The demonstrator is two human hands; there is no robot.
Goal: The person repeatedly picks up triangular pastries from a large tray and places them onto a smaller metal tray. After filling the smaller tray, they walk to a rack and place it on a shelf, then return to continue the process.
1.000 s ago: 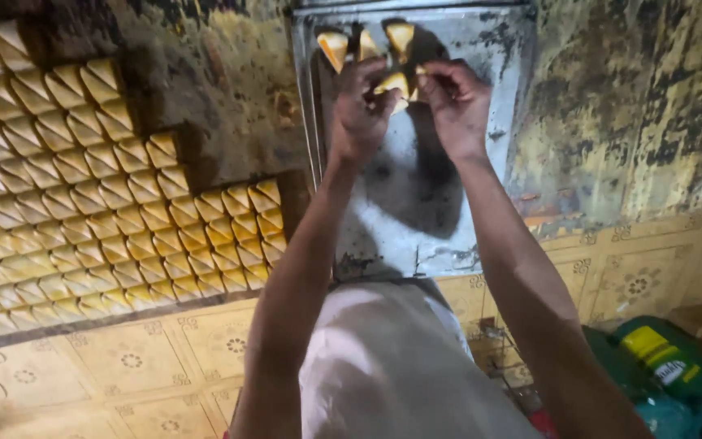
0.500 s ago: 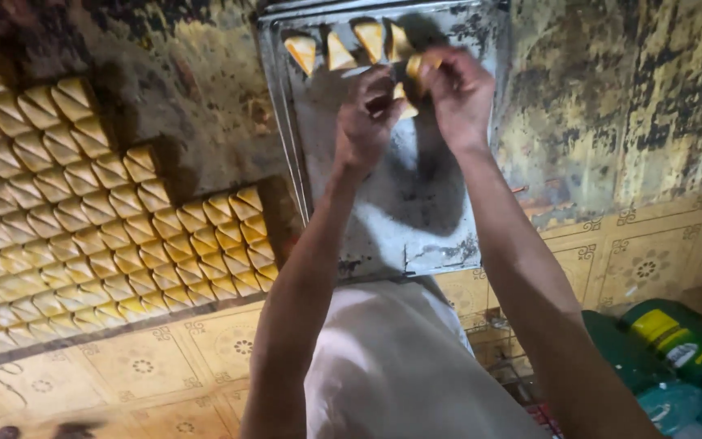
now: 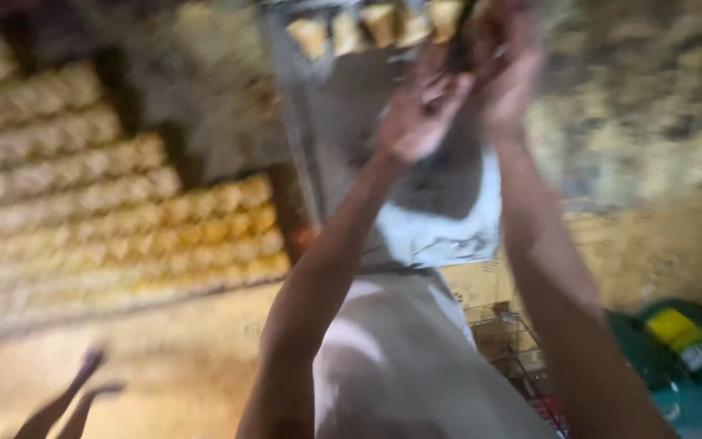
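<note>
Pretty blurry shot, so take this with a grain of salt. Both hands are up at the far end of a flat metal tray [image 3: 416, 236], right by a row of little golden pastries [image 3: 379, 23] lined up along its top edge. The left hand [image 3: 420, 118] looks loosely open, fingers spread and palm down over the tray. The right hand [image 3: 509, 77] is bunched up at the end of the row, but honestly I can't tell if it's pinching a piece or not, too smeared. If you're laying these out, I'd say the trick is to set each one snug against the last so the row stays straight and nothing tips, and to go easy on the grip, since folded dough like that probably dents fast. The tray is grey, dull and patchy, with what looks like flour or grease marks. To the left there's a big batch [image 3: 123, 236] of the same pieces packed in tight rows, pale yellow to golden, wedge-ish shapes. The floor [image 3: 652, 244] is patterned tile, and there's a green container [image 3: 684, 341] at lower right beside a wire rack [image 3: 509, 341].
</note>
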